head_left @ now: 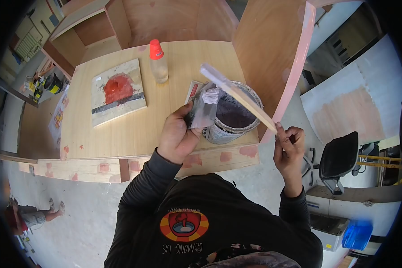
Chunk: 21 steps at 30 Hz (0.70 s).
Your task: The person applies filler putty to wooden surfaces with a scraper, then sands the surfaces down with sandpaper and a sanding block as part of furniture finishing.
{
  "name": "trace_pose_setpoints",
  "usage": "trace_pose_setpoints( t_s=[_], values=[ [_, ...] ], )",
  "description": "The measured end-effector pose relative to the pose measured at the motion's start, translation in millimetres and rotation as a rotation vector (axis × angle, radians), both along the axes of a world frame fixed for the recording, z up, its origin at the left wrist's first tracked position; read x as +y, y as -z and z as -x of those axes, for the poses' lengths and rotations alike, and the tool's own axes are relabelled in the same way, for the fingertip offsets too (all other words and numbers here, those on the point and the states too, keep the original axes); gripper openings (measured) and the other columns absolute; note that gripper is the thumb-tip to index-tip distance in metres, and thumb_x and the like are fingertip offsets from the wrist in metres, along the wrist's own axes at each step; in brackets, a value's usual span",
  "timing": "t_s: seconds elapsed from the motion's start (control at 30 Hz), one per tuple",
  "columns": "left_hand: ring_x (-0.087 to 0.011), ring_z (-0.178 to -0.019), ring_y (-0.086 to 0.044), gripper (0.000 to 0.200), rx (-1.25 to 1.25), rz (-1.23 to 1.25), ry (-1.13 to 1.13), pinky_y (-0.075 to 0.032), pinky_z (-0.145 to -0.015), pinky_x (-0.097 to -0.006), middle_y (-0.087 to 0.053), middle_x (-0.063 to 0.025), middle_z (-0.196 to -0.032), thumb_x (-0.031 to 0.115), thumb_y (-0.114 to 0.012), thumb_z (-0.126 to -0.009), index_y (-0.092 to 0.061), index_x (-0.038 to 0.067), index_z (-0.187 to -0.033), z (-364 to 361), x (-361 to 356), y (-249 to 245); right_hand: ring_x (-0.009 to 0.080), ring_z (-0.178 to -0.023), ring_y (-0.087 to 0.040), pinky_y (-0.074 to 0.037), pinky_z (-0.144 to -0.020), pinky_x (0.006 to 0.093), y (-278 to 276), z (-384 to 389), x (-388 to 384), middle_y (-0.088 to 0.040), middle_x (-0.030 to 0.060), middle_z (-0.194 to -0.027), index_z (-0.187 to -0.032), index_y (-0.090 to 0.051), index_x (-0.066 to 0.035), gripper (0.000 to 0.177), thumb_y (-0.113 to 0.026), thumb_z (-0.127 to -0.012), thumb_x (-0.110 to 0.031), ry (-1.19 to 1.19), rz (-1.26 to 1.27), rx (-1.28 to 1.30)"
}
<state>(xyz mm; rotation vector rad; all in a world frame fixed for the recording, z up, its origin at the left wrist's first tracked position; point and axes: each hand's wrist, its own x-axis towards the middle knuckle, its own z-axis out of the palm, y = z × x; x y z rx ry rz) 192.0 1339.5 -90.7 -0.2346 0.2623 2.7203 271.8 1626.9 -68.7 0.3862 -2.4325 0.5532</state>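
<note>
My left hand [178,139] is closed around a putty knife [203,115], whose broad blade carries a lump of pale lilac putty [210,95]. Between the fingers of my right hand [289,149] is the lower end of a wooden stick [256,110]. Its far end is coated in the same pale putty and points up and left over the bucket. Just beneath both tools, an open bucket [223,135] with dark grey-violet contents stands at the right side of the wooden tabletop [120,140]. A small red and white packet [193,91] lies partly hidden behind the putty knife.
A clear bottle [159,71] with a red cap stands behind a board [120,111] smeared with red paste. A pink-edged wooden panel [295,67] rises at the right. An office chair [339,156] is on the floor beyond; another person [31,217] is at lower left.
</note>
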Motion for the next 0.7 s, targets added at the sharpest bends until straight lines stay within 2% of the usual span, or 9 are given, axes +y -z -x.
trace_pose_setpoints(
  t_s=[0.17,0.27,0.33,0.47,0.57,0.63,0.7],
  values=[
    [-0.0223,-0.093,-0.070,0.018,-0.003,0.044,-0.019,-0.061,-0.074,-0.0284,-0.069,-0.0125,-0.105,0.009,-0.053,-0.097,-0.058,-0.002,-0.110,0,-3,1,0.0152,-0.072,-0.050,-0.045,-0.060,0.0245,10,1,1,-0.044,0.0081,-0.093,-0.123,-0.069,-0.009,0.059,-0.061,-0.073,0.021,-0.084,-0.024,0.009],
    [-0.0214,-0.091,-0.070,0.020,-0.008,0.004,0.074,-0.061,-0.072,-0.0274,-0.069,-0.0115,-0.104,0.011,-0.052,-0.098,-0.058,-0.002,-0.111,4,-11,2,0.0142,-0.070,-0.049,-0.043,-0.059,0.0239,12,-3,12,-0.043,0.0074,-0.093,-0.123,-0.069,-0.009,0.061,-0.061,-0.072,0.023,-0.103,0.015,-0.024],
    [-0.0213,-0.086,-0.070,0.022,-0.059,0.067,-0.019,-0.061,-0.069,-0.0275,-0.068,-0.0115,-0.103,0.013,-0.052,-0.098,-0.058,-0.003,-0.113,5,-10,-3,0.0135,-0.067,-0.047,-0.041,-0.058,0.0228,8,-6,18,-0.043,0.0068,-0.094,-0.122,-0.070,-0.009,0.061,-0.060,-0.072,0.024,-0.124,-0.013,-0.035],
    [-0.0198,-0.079,-0.068,0.022,-0.096,0.078,-0.024,-0.061,-0.066,-0.0269,-0.068,-0.0108,-0.099,0.012,-0.053,-0.097,-0.057,-0.002,-0.114,8,-17,1,0.0129,-0.065,-0.045,-0.039,-0.057,0.0220,-1,-12,34,-0.042,0.0065,-0.093,-0.119,-0.071,-0.008,0.057,-0.060,-0.073,0.024,-0.089,-0.043,-0.046],
    [-0.0192,-0.072,-0.067,0.023,-0.030,0.020,-0.036,-0.059,-0.061,-0.0321,-0.068,-0.0092,-0.096,0.016,-0.054,-0.097,-0.058,0.001,-0.114,12,-23,10,0.0136,-0.066,-0.046,-0.040,-0.058,0.0230,-7,-12,44,-0.044,0.0073,-0.092,-0.117,-0.071,-0.008,0.056,-0.061,-0.072,0.023,-0.079,-0.010,-0.037],
    [-0.0189,-0.071,-0.066,0.024,0.042,0.180,-0.026,-0.057,-0.059,-0.0376,-0.067,-0.0068,-0.095,0.021,-0.054,-0.098,-0.058,0.005,-0.115,8,-27,12,0.0160,-0.066,-0.049,-0.043,-0.060,0.0250,-30,-10,51,-0.045,0.0082,-0.091,-0.117,-0.071,-0.008,0.054,-0.061,-0.073,0.022,-0.048,-0.074,-0.023],
    [-0.0198,-0.072,-0.066,0.024,0.053,0.240,-0.051,-0.055,-0.058,-0.0400,-0.067,-0.0059,-0.096,0.023,-0.054,-0.098,-0.058,0.007,-0.115,7,-29,19,0.0209,-0.071,-0.056,-0.048,-0.064,0.0294,-62,-7,60,-0.049,0.0079,-0.091,-0.117,-0.071,-0.010,0.053,-0.061,-0.072,0.017,0.068,-0.294,-0.161]
  ],
)
